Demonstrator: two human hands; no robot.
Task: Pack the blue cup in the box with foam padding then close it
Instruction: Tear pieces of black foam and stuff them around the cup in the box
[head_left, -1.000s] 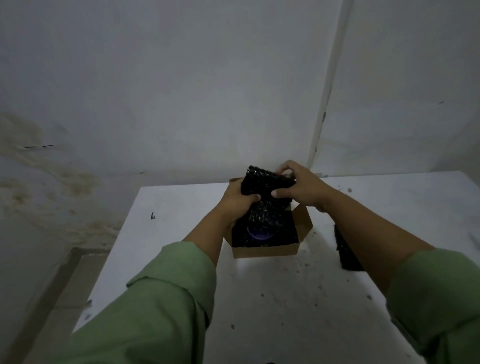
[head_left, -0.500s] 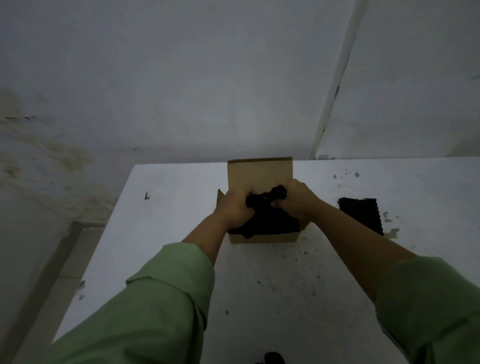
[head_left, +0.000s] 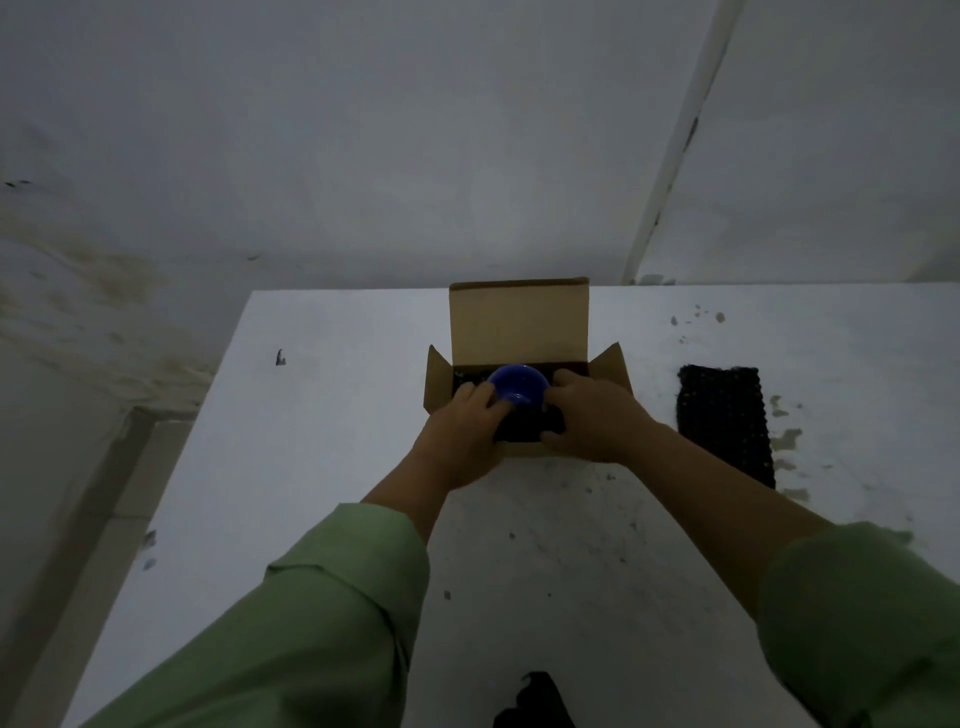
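A single head-worn camera looks forward and steeply down over the white table (head_left: 337, 467) from its near edge. It faces the far wall (head_left: 363, 130), with the open box (head_left: 519, 322) centred at mid-distance.

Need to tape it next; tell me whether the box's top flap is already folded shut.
No, the box top flap stands upright behind the blue cup.

White table (head_left: 322, 467): open box (head_left: 519, 322), black foam pad (head_left: 724, 421) beside.
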